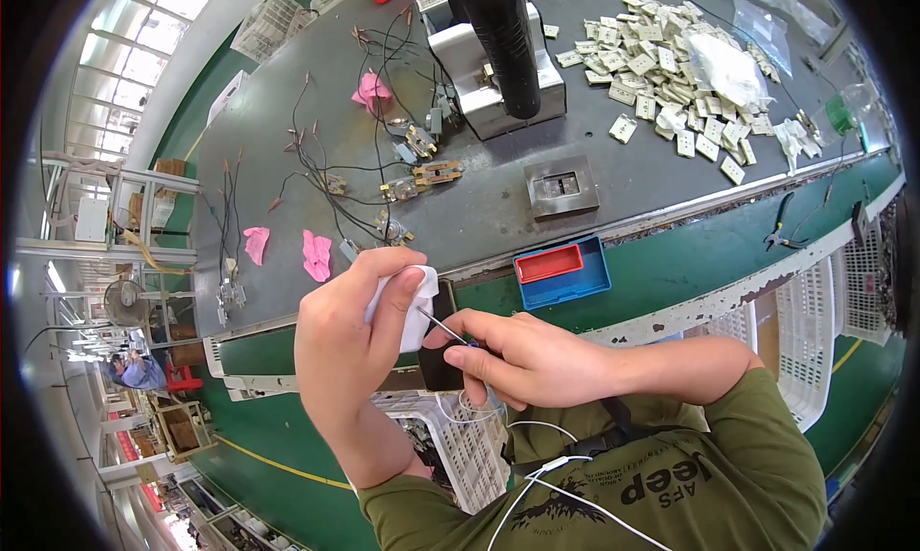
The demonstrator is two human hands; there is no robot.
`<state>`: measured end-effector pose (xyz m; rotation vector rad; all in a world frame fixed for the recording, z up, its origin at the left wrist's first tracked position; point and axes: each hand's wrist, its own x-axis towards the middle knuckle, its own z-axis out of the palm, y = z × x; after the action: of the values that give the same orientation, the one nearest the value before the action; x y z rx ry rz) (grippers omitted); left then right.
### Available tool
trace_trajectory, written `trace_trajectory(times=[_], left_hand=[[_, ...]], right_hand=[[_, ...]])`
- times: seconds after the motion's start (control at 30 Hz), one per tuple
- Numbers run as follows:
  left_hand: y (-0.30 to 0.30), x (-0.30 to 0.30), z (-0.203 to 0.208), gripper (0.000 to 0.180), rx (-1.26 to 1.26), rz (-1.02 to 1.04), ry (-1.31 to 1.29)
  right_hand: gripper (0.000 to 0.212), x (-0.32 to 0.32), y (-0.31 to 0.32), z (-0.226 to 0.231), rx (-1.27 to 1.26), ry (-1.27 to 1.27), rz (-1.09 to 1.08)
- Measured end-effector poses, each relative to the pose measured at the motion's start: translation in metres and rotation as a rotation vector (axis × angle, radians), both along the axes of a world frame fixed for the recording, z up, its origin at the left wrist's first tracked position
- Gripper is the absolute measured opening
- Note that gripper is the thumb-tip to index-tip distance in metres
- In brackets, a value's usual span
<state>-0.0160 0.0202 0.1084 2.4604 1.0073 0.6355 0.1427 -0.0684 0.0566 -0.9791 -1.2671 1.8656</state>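
Observation:
Over the near edge of the bench, my left hand (335, 331) is closed around a small white piece (418, 332), thumb pressed on its near side. Whether it is cloth or plastic I cannot tell. My right hand (537, 359) pinches a screwdriver (441, 325) with a thin metal shaft. Its tip reaches the white piece beside my left thumb, and most of the handle is hidden by my fingers. Just beyond the hands, a blue tray (596, 285) holds a smaller red tray (548, 263). A metal block (537, 204) with a square recess lies farther back.
A machine with a black column (498, 48) stands at the back. Many cream-coloured switch-like parts (661, 72) are heaped at the right. Wired metal parts (422, 177) and pink scraps (316, 255) lie left. Pliers (781, 227) rest at the right edge; white baskets (470, 455) stand below.

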Motion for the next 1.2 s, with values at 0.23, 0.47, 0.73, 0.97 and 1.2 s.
trace_trajectory(times=[0.23, 0.47, 0.73, 0.97, 1.2], left_hand=[[-0.004, 0.002, 0.000, 0.009, 0.023, -0.009, 0.019], [-0.033, 0.001, -0.019, 0.023, 0.238, -0.023, 0.078], [-0.053, -0.015, -0.012, 0.050, 0.050, -0.120, -0.101], [-0.024, -0.008, -0.008, 0.025, -0.084, 0.031, -0.342], [-0.019, -0.001, -0.020, 0.014, -0.091, -0.036, -0.288]], right_hand=[[0.030, -0.003, 0.000, -0.010, 0.059, 0.010, -0.026], [0.023, -0.014, -0.005, -0.033, 0.145, 0.023, -0.266], [0.041, -0.011, -0.009, -0.038, 0.468, -0.110, -0.435], [0.042, -0.009, -0.011, -0.035, 0.568, -0.201, -0.456], [0.044, -0.006, -0.010, -0.035, 0.481, -0.246, -0.354]])
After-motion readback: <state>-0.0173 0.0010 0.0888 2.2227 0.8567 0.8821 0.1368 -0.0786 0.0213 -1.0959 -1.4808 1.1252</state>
